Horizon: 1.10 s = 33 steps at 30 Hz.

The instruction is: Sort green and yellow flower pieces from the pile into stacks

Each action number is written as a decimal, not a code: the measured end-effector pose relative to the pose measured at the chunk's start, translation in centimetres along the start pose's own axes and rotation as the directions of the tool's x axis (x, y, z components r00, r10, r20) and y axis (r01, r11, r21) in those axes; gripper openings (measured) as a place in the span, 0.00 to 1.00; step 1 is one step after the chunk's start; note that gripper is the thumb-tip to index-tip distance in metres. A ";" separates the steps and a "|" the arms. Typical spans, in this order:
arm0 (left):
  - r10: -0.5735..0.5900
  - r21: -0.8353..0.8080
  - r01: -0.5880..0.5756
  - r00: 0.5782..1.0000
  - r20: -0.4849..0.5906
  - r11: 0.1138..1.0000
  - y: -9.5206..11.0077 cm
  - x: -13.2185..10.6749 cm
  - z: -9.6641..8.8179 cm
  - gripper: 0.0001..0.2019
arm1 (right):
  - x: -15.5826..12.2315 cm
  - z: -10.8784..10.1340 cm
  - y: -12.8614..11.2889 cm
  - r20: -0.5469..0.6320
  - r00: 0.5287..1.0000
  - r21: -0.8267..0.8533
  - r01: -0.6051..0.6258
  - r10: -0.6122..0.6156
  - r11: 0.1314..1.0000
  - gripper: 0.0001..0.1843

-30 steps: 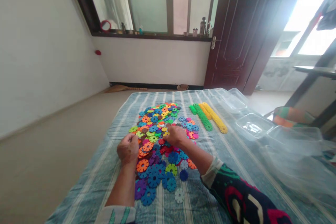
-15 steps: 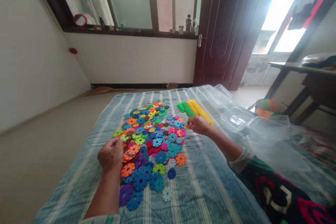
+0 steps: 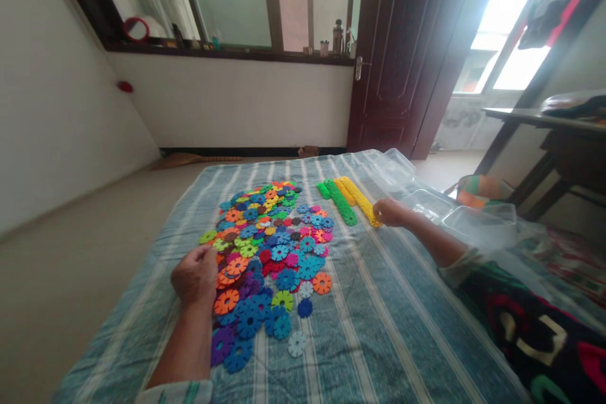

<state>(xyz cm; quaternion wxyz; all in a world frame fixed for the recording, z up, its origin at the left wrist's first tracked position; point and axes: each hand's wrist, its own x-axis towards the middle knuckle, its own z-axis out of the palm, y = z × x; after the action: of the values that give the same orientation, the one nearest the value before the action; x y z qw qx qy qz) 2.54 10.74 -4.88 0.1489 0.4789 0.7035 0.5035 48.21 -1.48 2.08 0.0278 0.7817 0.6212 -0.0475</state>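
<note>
A heap of flat snowflake-shaped plastic discs (image 3: 269,246) in many colours lies on a blue striped cloth (image 3: 379,322). My left hand (image 3: 195,274) rests curled at the heap's left edge, its fingers folded on the discs. To the right lie rows of stacked discs: a long green row (image 3: 341,202), a short orange one (image 3: 345,192) and a long yellow one (image 3: 360,201). My right hand (image 3: 391,212) is closed at the near end of the yellow row, touching it. What its fingers hold is hidden.
Clear plastic containers (image 3: 428,205) stand along the cloth's right side. A dark door (image 3: 402,50) and a window sill with bottles (image 3: 337,38) are behind. A dark table (image 3: 558,132) stands at the right, bare floor (image 3: 71,252) at the left.
My right hand has left the heap and travelled right to the near end of the yellow row. My left hand has stayed at the heap's left edge.
</note>
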 end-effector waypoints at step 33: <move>0.063 -0.039 -0.061 0.998 0.031 0.997 -0.2 -1.8 -0.4 0.15 | -1.7 3.3 -13.9 -0.269 0.895 0.128 0.399 -0.356 0.908 0.13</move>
<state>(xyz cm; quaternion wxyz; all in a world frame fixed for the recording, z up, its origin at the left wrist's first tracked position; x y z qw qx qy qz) 3.09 9.04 -5.33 0.1535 0.5056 0.6761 0.5135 34.18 -0.32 -0.76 -0.1276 0.6448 0.7535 -0.0133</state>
